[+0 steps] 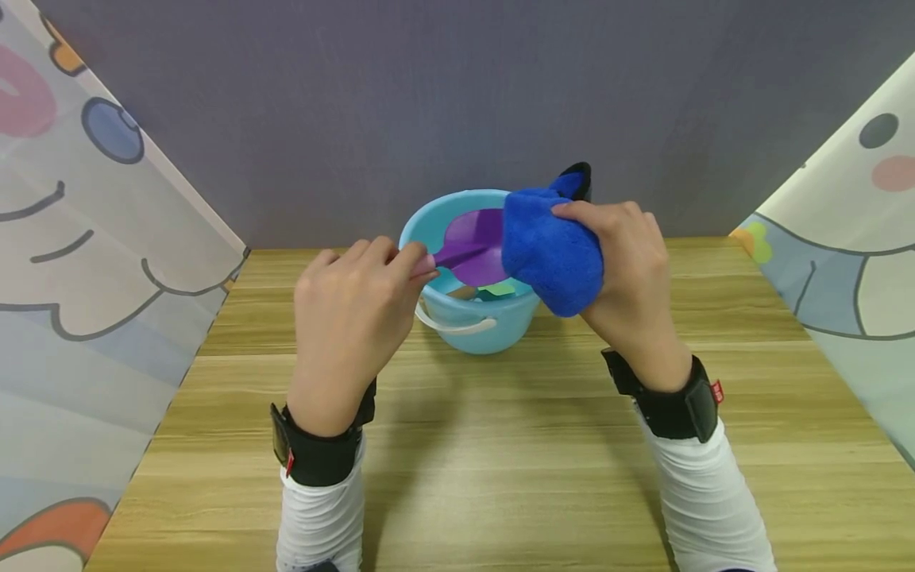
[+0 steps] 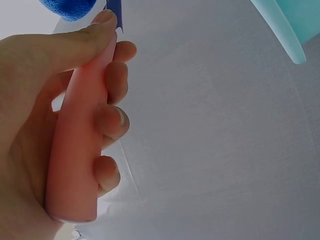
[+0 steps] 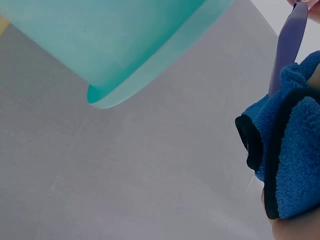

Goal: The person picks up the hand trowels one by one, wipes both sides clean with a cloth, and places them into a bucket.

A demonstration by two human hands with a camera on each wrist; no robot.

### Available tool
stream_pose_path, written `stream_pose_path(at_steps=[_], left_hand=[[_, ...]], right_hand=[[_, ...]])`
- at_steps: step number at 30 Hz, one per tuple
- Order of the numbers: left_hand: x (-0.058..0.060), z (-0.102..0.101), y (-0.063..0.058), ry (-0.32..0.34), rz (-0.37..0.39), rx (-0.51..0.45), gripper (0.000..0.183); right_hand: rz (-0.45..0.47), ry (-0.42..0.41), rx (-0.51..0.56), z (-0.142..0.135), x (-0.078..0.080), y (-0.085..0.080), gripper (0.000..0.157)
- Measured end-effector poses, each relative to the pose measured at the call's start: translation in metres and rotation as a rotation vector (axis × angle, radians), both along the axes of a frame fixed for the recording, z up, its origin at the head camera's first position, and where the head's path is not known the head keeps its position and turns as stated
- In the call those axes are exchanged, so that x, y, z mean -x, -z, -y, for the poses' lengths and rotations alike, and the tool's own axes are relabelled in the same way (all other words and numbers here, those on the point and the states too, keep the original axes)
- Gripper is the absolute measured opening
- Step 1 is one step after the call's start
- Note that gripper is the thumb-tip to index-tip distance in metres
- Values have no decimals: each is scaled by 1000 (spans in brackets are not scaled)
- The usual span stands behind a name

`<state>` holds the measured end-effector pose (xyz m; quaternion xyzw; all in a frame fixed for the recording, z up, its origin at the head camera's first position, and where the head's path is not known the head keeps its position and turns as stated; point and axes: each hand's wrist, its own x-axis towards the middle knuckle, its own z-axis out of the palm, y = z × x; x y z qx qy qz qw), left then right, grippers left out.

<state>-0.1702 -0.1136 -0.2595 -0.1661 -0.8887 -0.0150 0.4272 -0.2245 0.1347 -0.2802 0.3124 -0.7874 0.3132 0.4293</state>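
My left hand (image 1: pixel 353 310) grips the pink handle (image 2: pixel 80 135) of a toy shovel, fingers wrapped round it and thumb along its upper end. The shovel's purple blade (image 1: pixel 473 246) points right, over the mouth of a light blue bucket (image 1: pixel 486 330). In my right hand (image 1: pixel 632 270) is a bunched blue cloth (image 1: pixel 550 250) with black edging, held against the blade's far end and covering it. The right wrist view shows the cloth (image 3: pixel 302 155) folded around the purple blade (image 3: pixel 290 47).
Inside the bucket lie a green piece (image 1: pixel 498 288) and a tan piece (image 1: pixel 463 292), partly hidden. Its white carry handle (image 1: pixel 457 326) hangs at the front. The bucket stands on a wood-grain table (image 1: pixel 500 477) close to a grey back wall (image 1: pixel 357 119); cartoon-printed panels (image 1: pixel 93 262) flank both sides.
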Motion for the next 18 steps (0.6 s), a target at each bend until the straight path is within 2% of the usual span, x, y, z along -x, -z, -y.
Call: stream_pose_path(at_steps=[10,18], left_hand=[[3,1,1,0,40,-13,25],[7,5,5,-2,43,-75,21]], right_hand=[[19,50,19,-4,0,-2,61],[31,92,55,-8,0,-1,57]])
